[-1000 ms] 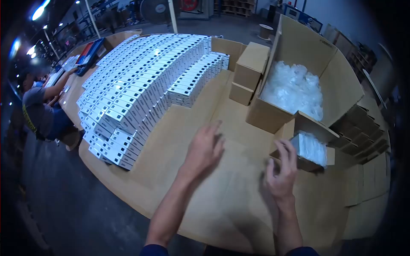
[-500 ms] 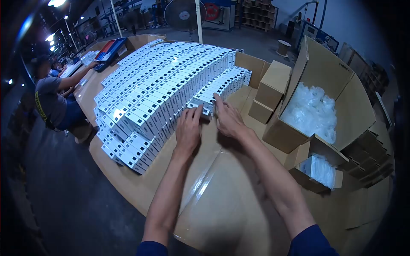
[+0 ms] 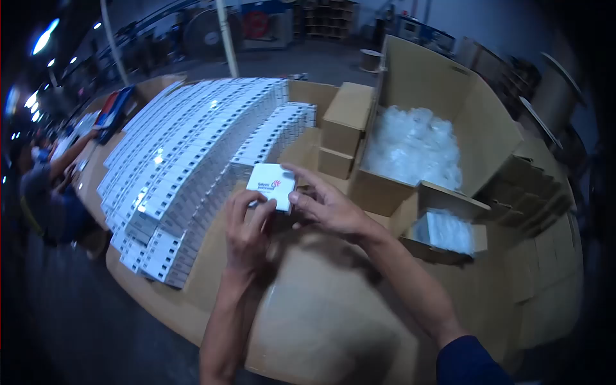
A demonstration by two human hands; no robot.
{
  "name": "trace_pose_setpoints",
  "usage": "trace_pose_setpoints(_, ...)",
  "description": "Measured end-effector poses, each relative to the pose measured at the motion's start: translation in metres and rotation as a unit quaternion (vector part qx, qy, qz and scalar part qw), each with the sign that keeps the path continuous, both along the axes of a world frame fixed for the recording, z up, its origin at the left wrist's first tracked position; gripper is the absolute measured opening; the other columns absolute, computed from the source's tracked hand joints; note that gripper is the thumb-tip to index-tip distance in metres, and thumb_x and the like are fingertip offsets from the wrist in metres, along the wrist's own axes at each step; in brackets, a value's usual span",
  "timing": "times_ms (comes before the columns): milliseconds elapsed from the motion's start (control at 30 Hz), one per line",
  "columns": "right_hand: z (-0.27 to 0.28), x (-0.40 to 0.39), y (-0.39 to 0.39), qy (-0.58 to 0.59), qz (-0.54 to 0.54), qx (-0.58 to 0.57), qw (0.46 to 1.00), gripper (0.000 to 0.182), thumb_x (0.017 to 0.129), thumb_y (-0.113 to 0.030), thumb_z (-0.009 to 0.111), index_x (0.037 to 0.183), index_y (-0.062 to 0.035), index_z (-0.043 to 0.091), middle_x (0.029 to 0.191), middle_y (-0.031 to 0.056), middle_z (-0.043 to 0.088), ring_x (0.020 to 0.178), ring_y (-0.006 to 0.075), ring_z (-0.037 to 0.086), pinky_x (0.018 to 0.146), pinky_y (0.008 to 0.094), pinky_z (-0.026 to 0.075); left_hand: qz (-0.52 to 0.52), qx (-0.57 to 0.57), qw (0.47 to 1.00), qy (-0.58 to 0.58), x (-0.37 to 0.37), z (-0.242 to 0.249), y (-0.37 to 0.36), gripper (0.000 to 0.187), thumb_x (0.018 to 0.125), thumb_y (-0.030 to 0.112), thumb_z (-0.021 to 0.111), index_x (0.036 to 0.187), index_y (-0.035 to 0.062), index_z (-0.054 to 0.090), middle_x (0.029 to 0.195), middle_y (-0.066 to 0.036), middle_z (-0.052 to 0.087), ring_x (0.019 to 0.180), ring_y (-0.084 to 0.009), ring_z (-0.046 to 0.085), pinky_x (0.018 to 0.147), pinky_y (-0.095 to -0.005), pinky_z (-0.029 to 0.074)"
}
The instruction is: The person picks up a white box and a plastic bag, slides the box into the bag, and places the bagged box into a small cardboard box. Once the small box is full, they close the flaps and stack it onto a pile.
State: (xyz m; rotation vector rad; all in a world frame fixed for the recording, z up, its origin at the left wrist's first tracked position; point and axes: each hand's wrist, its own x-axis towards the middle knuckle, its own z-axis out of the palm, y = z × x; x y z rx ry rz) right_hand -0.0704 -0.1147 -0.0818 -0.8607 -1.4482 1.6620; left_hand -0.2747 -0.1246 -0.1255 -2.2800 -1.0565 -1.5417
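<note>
A small white box (image 3: 272,184) with a red logo and dark print is held up between both hands, its printed face toward the camera. My left hand (image 3: 246,224) grips its lower left edge with bent fingers. On the right side, my right hand (image 3: 327,208) holds it between thumb and fingers. Behind and to the left stand long rows of white boxes (image 3: 186,141), packed side by side in stacked layers. A shorter, lower row (image 3: 273,131) ends just beyond the held box.
At the right, a large open carton (image 3: 484,128) holds clear plastic bundles (image 3: 414,147). A smaller open carton (image 3: 410,221) contains wrapped items (image 3: 449,231). Two closed brown boxes (image 3: 346,119) are stacked beside them. Another person (image 3: 48,192) sits at the left table edge.
Both hands have lifted a white box away from the end of the short row, and its printed face now shows. The view has turned to the right.
</note>
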Motion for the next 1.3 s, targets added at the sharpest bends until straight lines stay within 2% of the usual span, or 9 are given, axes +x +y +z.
trace_pose_setpoints(200,0.030,0.088,-0.065,-0.076,-0.089,0.153,0.981,0.019,0.104,-0.009,0.058,0.115,-0.0019,0.072,0.107,0.0067,0.068,0.104,0.0116,0.064,0.085,0.0272,0.056,-0.214,-0.067,0.974,0.018,0.072,0.063,-0.037,0.026,0.079,0.004,0.085,0.094,0.0030,0.064,0.101,-0.012,0.064,0.093,-0.0294,0.067,0.077,-0.0378,0.055)
trace_pose_setpoints(367,0.065,0.184,-0.086,-0.145,-0.244,0.195,0.939,0.024,0.103,0.001,0.050,0.113,0.0001,0.072,0.107,0.0079,0.069,0.094,0.0113,0.066,0.078,0.0288,0.059,-0.255,-0.118,0.959,0.037,0.160,0.095,0.005,0.011,0.092,0.006,0.071,0.095,-0.0023,0.065,0.087,-0.015,0.065,0.078,-0.0280,0.067,0.072,-0.0375,0.053)
trace_pose_setpoints(433,0.084,0.213,-0.086,-0.378,-0.368,0.277,0.803,0.025,0.097,-0.003,0.057,0.116,-0.0038,0.074,0.113,0.0173,0.067,0.101,0.0249,0.068,0.091,0.0367,0.054,-0.294,-0.136,0.945,0.033,0.207,0.098,0.048,0.013,0.091,0.008,0.072,0.090,-0.0031,0.066,0.080,-0.017,0.066,0.075,-0.0313,0.066,0.072,-0.0398,0.053)
trace_pose_setpoints(500,0.086,0.237,-0.073,-0.413,-0.419,0.342,0.733,0.032,0.094,-0.002,0.057,0.121,-0.0043,0.072,0.119,0.0221,0.064,0.112,0.0370,0.065,0.101,0.0428,0.050,-0.254,-0.168,0.949,0.085,0.253,0.097,0.100,0.016,0.087,0.011,0.076,0.094,-0.0024,0.072,0.085,-0.019,0.072,0.078,-0.0341,0.070,0.074,-0.0411,0.055)
trace_pose_setpoints(600,0.064,0.268,-0.041,-0.380,-0.473,0.347,0.715,0.040,0.092,-0.001,0.057,0.130,-0.0051,0.069,0.128,0.0250,0.059,0.121,0.0428,0.059,0.108,0.0460,0.046,-0.194,-0.222,0.938,0.180,0.322,0.074,0.171,0.022,0.085,0.013,0.079,0.099,-0.0029,0.074,0.095,-0.023,0.074,0.086,-0.0362,0.073,0.079,-0.0419,0.057)
trace_pose_setpoints(700,0.051,0.278,-0.023,-0.378,-0.512,0.319,0.702,0.047,0.090,-0.002,0.057,0.137,-0.0050,0.064,0.136,0.0269,0.053,0.127,0.0436,0.055,0.111,0.0454,0.043,-0.140,-0.084,0.967,0.195,0.373,0.037,0.215,0.025,0.083,0.016,0.081,0.097,-0.0027,0.074,0.095,-0.024,0.074,0.089,-0.0401,0.072,0.085,-0.0463,0.058)
trace_pose_setpoints(967,0.041,0.295,0.007,-0.387,-0.498,0.278,0.724,0.050,0.088,-0.009,0.060,0.138,-0.0035,0.063,0.136,0.0296,0.054,0.127,0.0436,0.056,0.111,0.0464,0.044,-0.239,-0.272,0.928,0.086,0.365,0.057,0.220,0.023,0.088,0.018,0.073,0.102,-0.0013,0.071,0.090,-0.019,0.074,0.084,-0.0310,0.072,0.079,-0.0422,0.055)
trace_pose_setpoints(1133,0.043,0.286,0.039,-0.345,-0.509,0.298,0.730,0.056,0.084,-0.045,0.080,0.121,-0.0036,0.075,0.108,0.0262,0.073,0.110,0.0403,0.067,0.099,0.0438,0.051,-0.365,-0.368,0.852,-0.078,0.334,0.067,0.196,0.020,0.094,0.017,0.069,0.103,-0.0005,0.063,0.084,-0.006,0.066,0.074,-0.0132,0.059,0.071,-0.0326,0.052)
trace_pose_setpoints(1300,0.043,0.271,0.058,-0.273,-0.518,0.230,0.778,0.041,0.082,-0.041,0.082,0.093,-0.0010,0.080,0.082,0.0231,0.074,0.081,0.0352,0.074,0.078,0.0411,0.056,-0.406,-0.296,0.864,-0.024,0.315,0.070,0.163,0.021,0.092,0.012,0.077,0.099,0.0031,0.060,0.089,0.002,0.059,0.087,-0.0079,0.055,0.078,-0.0263,0.049)
